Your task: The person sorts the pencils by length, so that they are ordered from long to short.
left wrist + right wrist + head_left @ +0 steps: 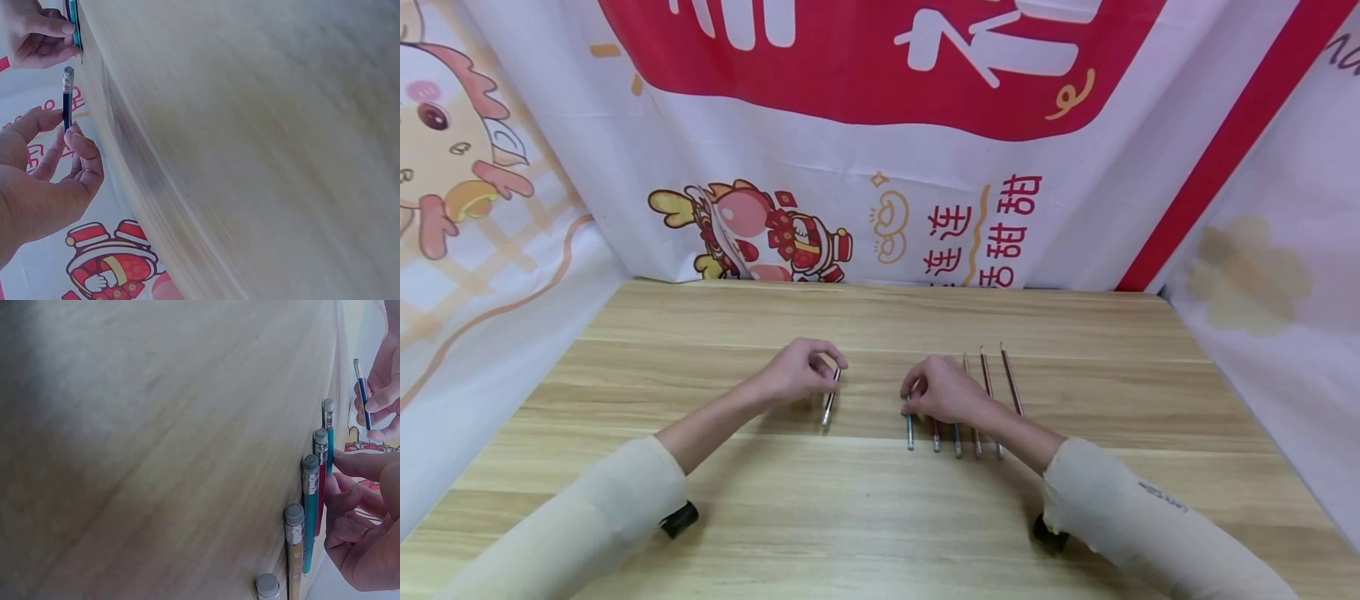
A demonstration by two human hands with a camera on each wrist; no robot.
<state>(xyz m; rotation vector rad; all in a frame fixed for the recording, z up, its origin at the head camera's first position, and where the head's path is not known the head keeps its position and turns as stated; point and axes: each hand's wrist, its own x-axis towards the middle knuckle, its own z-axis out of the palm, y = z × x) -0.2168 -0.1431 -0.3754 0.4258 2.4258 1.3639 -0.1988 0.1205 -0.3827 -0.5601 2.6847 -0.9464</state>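
My left hand (801, 371) pinches a dark blue pencil (830, 404) between thumb and fingertips, its eraser end toward me. In the left wrist view this pencil (67, 103) stands clear of the fingers at its eraser end. To the right, my right hand (946, 390) pinches a teal pencil (911, 433), leftmost of a row. Beside it lie a red pencil (321, 465), another teal pencil (310, 512) and a natural-wood pencil (294, 556). Dark red pencils (1011, 379) lie farther right, partly behind my right forearm. The hand hides the upper ends of the nearer pencils.
The wooden table (850, 517) ends at a printed cloth backdrop (865, 150), with cloth walls at left and right. Dark straps (679, 519) show under both sleeves.
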